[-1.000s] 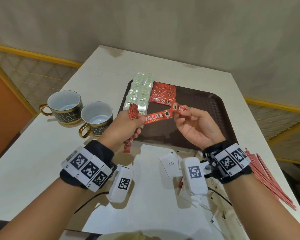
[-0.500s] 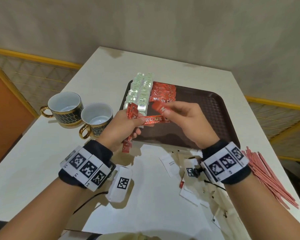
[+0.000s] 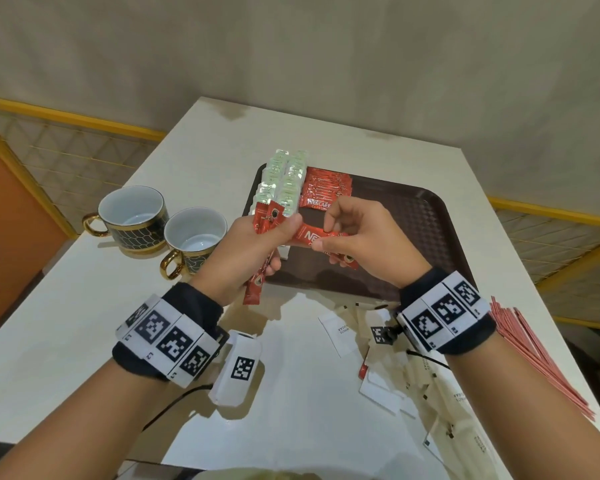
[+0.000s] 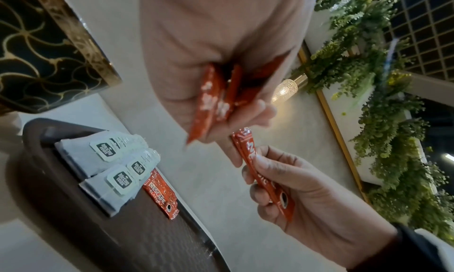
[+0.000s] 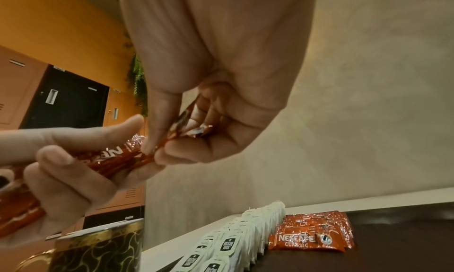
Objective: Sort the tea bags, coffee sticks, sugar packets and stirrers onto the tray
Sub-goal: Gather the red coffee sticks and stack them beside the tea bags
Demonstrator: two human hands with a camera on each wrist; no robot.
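Two cups (image 3: 160, 223) stand on the table (image 3: 49, 323) left of the tray (image 3: 426, 216), outside the sorting. The left hand (image 3: 253, 251) is curled round a bundle of red coffee sticks (image 3: 269, 220), held upright over the tray's near left corner, apparently as a reserve to be fed out. The right hand (image 3: 361, 244) pinches a few sticks (image 3: 321, 237) crosswise between thumb and fingers, their far end touching the left hand's thumb, likely squaring them before they join the red stack (image 3: 326, 188) that lies on the tray beside two rows of tea bags (image 3: 284, 181). Sugar packets (image 3: 340, 330) lie loose on the table below the tray, and stirrers (image 3: 534, 355) are heaped at the right edge, neither yet sorted. Compared with a second ago, the right hand has turned palm-down and drawn in toward the left; then it held one stick out flat, fingers upward.
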